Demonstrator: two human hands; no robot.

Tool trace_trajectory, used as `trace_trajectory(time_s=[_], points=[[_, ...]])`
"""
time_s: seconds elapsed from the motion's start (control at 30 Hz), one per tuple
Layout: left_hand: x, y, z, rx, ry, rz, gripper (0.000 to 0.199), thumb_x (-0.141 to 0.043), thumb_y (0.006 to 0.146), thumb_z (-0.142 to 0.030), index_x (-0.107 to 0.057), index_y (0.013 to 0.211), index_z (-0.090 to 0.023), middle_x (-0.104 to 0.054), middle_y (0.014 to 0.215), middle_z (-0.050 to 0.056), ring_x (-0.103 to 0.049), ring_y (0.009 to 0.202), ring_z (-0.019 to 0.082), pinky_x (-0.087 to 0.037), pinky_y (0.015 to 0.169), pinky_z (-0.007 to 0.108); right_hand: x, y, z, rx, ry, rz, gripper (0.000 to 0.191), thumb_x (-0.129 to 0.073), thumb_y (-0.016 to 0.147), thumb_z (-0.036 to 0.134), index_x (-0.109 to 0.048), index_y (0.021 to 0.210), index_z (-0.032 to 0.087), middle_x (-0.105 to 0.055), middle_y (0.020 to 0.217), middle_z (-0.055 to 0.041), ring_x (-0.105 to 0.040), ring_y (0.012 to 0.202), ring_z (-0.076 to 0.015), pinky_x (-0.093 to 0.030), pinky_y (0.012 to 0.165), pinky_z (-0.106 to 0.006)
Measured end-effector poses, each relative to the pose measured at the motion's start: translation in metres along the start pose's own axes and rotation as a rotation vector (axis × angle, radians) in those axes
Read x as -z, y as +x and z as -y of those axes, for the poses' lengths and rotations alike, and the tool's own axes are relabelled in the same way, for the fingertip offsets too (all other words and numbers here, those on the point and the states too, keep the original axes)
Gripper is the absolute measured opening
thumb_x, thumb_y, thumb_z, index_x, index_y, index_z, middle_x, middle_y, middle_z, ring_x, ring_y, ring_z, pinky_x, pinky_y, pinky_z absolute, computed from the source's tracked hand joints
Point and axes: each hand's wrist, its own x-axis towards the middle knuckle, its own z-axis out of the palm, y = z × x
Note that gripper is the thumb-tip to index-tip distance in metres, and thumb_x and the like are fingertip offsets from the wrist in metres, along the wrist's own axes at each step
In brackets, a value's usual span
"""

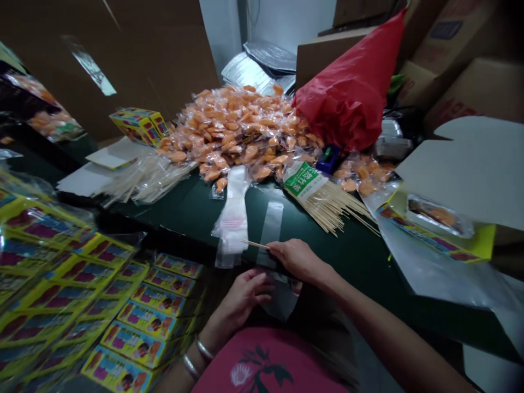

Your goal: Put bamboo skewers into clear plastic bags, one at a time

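My right hand [297,261] pinches a thin wooden skewer [256,245], whose tip points left across a clear plastic sleeve [270,234] lying on the green table [347,262]. My left hand [245,297], wearing metal bangles [196,355], sits just below it at the sleeve's near end, fingers curled. Whether those fingers grip the plastic is hidden. Farther up lie a bundle of bamboo skewers [323,196] with a green label, a stack of clear plastic bags [233,218], and a large heap of orange sweets [233,128] in clear wrappers.
Stacked yellow printed packs [139,327] fill the lower left. A red plastic bag [352,93] stands behind the heap, with cardboard boxes [462,71] at the back right. An open white carton [470,169] with a wrapped item lies on the right.
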Motion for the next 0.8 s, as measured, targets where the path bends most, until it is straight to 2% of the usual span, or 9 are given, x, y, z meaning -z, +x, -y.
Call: trace_trajectory(time_s=[0.1, 0.2, 0.33, 0.4, 0.63, 0.8], points=[[-0.007, 0.004, 0.000, 0.034, -0.005, -0.045, 0.020, -0.072, 0.069, -0.019, -0.062, 0.084, -0.011, -0.065, 0.070, 0.004, -0.063, 0.058, 0.012, -0.048, 0.051, 0.019, 0.001, -0.013, 0.000, 0.005, 0.030, 0.002, 0.027, -0.035, 0.096, 0.028, -0.062, 0.098, 0.022, -0.066, 0.070, -0.0031, -0.056, 0.060, -0.0136, -0.023, 0.053, -0.024], [-0.012, 0.001, -0.001, 0.017, -0.003, -0.036, 0.019, -0.070, 0.069, -0.013, -0.063, 0.086, -0.009, -0.068, 0.076, 0.007, -0.065, 0.061, 0.013, -0.050, 0.054, 0.019, -0.001, -0.037, -0.002, 0.000, 0.074, 0.012, 0.023, -0.037, 0.095, 0.024, -0.056, 0.107, 0.020, -0.064, 0.068, -0.0019, -0.054, 0.057, -0.0124, -0.023, 0.052, -0.022], [-0.019, -0.002, -0.005, -0.044, 0.003, -0.036, 0.022, -0.073, 0.066, -0.013, -0.064, 0.086, -0.009, -0.069, 0.078, 0.008, -0.066, 0.065, 0.014, -0.052, 0.056, 0.019, -0.001, -0.068, -0.004, -0.002, 0.088, 0.135, 0.020, -0.038, 0.092, 0.018, -0.057, 0.088, 0.017, -0.062, 0.067, -0.0019, -0.052, 0.055, -0.0107, -0.022, 0.050, -0.022], [-0.020, -0.001, -0.007, -0.084, 0.017, -0.048, 0.023, -0.074, 0.065, -0.015, -0.064, 0.085, -0.009, -0.069, 0.077, 0.008, -0.067, 0.065, 0.015, -0.052, 0.055, 0.019, 0.002, -0.076, -0.005, 0.026, 0.078, 0.194, 0.018, -0.041, 0.088, 0.012, -0.059, 0.086, 0.017, -0.062, 0.069, -0.0022, -0.053, 0.057, -0.0103, -0.022, 0.050, -0.022], [-0.020, 0.003, -0.009, -0.224, 0.099, -0.102, 0.028, -0.074, 0.063, -0.020, -0.064, 0.086, -0.009, -0.071, 0.078, 0.008, -0.068, 0.068, 0.016, -0.053, 0.057, 0.021, 0.015, -0.079, -0.005, 0.029, -0.095, 0.209, 0.016, -0.044, 0.086, 0.012, -0.057, 0.076, 0.016, -0.065, 0.069, -0.0032, -0.053, 0.057, -0.0101, -0.018, 0.050, -0.024], [-0.022, 0.004, -0.005, -0.262, 0.178, -0.127, 0.035, -0.071, 0.064, -0.022, -0.062, 0.096, -0.009, -0.071, 0.077, 0.007, -0.068, 0.067, 0.017, -0.053, 0.055, 0.022, 0.010, -0.080, 0.000, -0.018, -0.172, 0.187, 0.014, -0.045, 0.086, 0.013, -0.057, 0.080, 0.016, -0.067, 0.073, -0.0050, -0.058, 0.060, -0.0134, -0.016, 0.050, -0.026]])
